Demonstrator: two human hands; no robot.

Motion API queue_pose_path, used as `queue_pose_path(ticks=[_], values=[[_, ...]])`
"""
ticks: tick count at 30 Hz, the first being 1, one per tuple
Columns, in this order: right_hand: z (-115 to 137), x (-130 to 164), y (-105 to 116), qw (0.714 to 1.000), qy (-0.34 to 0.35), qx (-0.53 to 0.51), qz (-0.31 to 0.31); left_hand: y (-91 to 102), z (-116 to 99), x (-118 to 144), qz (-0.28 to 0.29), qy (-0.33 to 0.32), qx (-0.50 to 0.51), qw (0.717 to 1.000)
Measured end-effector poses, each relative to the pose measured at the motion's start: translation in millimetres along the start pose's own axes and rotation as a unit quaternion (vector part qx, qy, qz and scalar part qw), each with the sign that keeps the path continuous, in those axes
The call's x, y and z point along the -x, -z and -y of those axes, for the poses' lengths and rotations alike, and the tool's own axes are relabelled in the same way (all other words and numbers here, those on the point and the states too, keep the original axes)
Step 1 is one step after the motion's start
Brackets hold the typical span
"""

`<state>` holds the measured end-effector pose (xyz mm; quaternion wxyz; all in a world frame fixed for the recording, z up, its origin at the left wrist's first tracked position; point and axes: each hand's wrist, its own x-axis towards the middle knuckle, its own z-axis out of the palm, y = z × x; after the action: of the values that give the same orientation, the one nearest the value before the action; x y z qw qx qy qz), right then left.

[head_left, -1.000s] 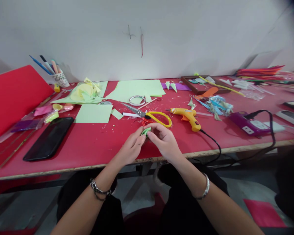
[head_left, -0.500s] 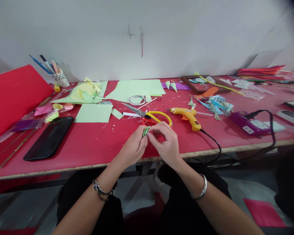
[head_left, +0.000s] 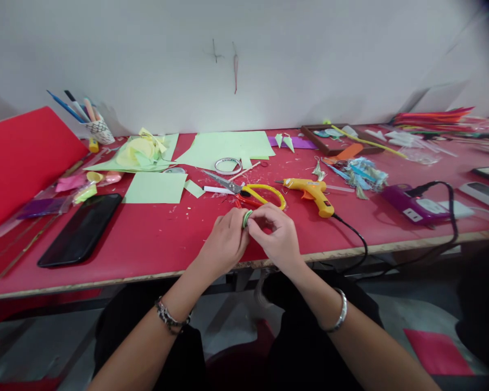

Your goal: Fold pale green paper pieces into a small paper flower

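Note:
A small curled piece of green paper (head_left: 246,218) is pinched between my two hands, above the front edge of the red table. My left hand (head_left: 225,238) is closed on its left side, fingers bent. From the right, thumb and forefinger of my right hand (head_left: 276,232) grip the same piece. Most of the curl is hidden by my fingers. Just beyond my hands lie scissors (head_left: 264,194) with yellow and red handles, blades spread and pointing left. To their right rests a yellow glue gun (head_left: 312,194) with its nozzle to the left.
Green paper sheets (head_left: 155,188) and a tape roll (head_left: 228,165) lie beyond my hands. A black phone (head_left: 81,231) is at left, near a pen cup (head_left: 100,130). Blue tassels (head_left: 362,175), a brown tray (head_left: 334,145) and a purple power strip (head_left: 415,205) are at right; the glue gun's cord (head_left: 361,239) hangs over the edge.
My left hand has turned a little, its fingers now wrapped further over the green paper curl. The curl has shifted slightly right. Things on the table stay where they were.

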<state>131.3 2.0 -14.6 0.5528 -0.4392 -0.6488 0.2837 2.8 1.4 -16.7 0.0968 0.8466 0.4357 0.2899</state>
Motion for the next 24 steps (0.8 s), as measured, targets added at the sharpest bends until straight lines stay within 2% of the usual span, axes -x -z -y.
queue_pose_path(ticks=[4,8,16,24], values=[[0.8,-0.3,-0.4,1.000,-0.004,-0.004,-0.001,-2.3,1.0,0.2,-0.001,-0.020,-0.017,1.000],[0.2,-0.6,-1.2,1.000,-0.005,-0.017,-0.002,-2.7,1.0,0.1,-0.002,-0.013,-0.021,1.000],[-2.3,-1.3,-1.6,0.998,-0.023,-0.054,0.019,-0.4,0.2,0.5,-0.018,0.001,0.023,1.000],[-5.3,-1.1,-2.1,0.995,-0.034,-0.095,0.018,0.5,-0.2,-0.5,0.002,0.010,0.084,0.996]])
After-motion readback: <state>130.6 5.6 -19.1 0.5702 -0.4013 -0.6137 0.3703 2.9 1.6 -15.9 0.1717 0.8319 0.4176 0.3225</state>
